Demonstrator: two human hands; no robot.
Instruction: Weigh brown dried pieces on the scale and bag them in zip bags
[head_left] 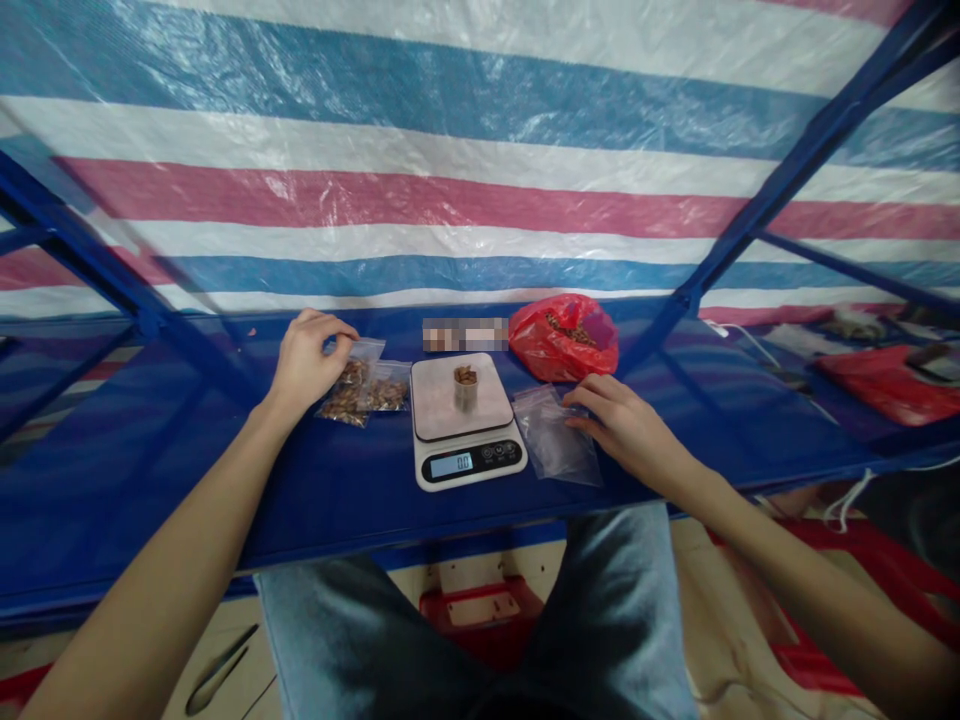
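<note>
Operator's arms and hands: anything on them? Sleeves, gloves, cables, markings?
Nothing worn shows. The bare left forearm and bare right forearm have no sleeves, watches, bands or cables in view. The bare left hand grip and bare right hand grip show no gloves, rings or markings.

Clear glossy plastic bag [551, 440]; smooth white plastic scale [436, 400]; shiny woven tarp [480, 190].
</note>
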